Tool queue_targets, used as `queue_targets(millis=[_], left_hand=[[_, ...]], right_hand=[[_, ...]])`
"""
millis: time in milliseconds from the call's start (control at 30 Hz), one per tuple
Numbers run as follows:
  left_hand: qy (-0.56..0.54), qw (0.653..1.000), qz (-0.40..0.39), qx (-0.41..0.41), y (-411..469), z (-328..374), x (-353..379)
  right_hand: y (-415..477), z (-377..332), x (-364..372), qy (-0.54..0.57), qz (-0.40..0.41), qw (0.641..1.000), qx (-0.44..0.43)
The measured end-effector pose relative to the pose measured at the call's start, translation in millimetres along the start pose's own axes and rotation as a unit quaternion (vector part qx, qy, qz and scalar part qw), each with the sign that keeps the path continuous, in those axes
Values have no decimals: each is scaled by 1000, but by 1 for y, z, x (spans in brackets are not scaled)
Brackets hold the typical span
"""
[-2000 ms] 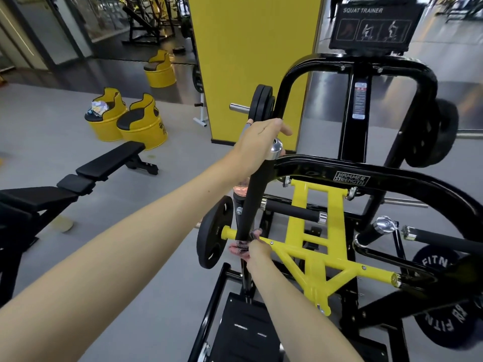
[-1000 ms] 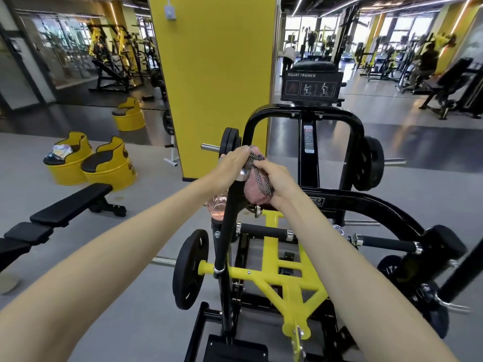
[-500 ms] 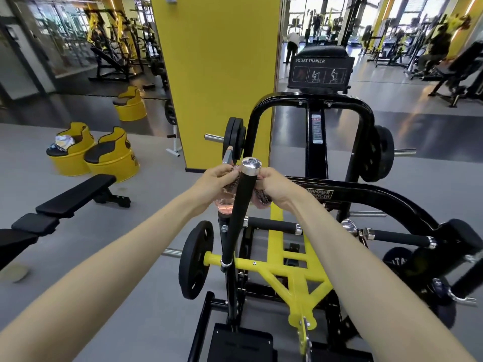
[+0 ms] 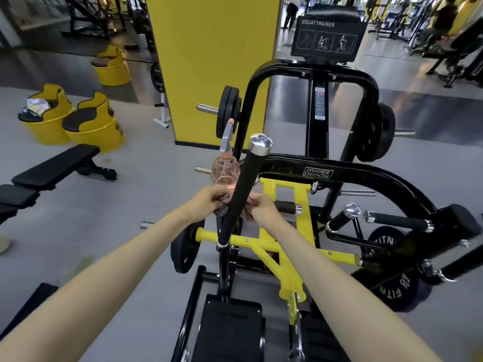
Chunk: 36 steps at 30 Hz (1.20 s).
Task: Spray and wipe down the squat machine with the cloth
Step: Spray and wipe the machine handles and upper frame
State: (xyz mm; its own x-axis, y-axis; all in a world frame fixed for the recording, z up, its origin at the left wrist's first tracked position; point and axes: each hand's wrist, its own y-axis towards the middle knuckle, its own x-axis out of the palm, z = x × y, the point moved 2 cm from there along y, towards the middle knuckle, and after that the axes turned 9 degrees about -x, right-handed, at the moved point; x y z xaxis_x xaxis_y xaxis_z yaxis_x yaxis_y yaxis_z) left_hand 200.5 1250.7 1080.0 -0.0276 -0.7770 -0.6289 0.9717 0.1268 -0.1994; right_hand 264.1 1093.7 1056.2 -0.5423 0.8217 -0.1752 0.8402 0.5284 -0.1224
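The cloth (image 4: 221, 203) is held across the black handle (image 4: 244, 186) midway, pinched in the grip of the left hand (image 4: 206, 202) and right hand (image 4: 261, 210) either side, the handle slanting up toward its chrome cap (image 4: 260, 145).

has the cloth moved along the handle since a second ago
Yes, downward: the cloth was up by the chrome cap of the handle and is now well below it.

Grey floor (image 4: 136, 205) carries squat machine (image 4: 318, 173) centre, black bench (image 4: 55, 165) left, two yellow barrel seats (image 4: 91, 129) beyond bench
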Motion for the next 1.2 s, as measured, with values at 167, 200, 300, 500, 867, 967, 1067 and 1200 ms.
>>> queue_targets(millis=[167, 200, 300, 500, 867, 967, 1067, 1200], left_hand=[[38, 998, 40, -21, 8, -35, 23], [53, 997, 43, -29, 7, -34, 27], [95, 994, 29, -41, 13, -44, 38], [128, 989, 21, -69, 18, -73, 59], [-8, 972, -49, -230, 2, -141, 94], [-176, 948, -50, -260, -5, -132, 100], [-238, 923, -48, -299, 0, -124, 111], [-231, 937, 18, -260, 8, -123, 113]], right_hand=[[0, 34, 18, 3, 22, 999, 49], [0, 40, 20, -16, 22, 998, 54], [3, 55, 27, -52, -2, 997, 56], [-1, 83, 42, -96, -47, 992, 70], [-9, 91, 63, -85, 9, 996, 16], [-10, 76, 58, -77, 9, 997, 15], [-8, 72, 55, -87, -1, 996, 22], [-9, 71, 59, -110, 2, 994, 13]])
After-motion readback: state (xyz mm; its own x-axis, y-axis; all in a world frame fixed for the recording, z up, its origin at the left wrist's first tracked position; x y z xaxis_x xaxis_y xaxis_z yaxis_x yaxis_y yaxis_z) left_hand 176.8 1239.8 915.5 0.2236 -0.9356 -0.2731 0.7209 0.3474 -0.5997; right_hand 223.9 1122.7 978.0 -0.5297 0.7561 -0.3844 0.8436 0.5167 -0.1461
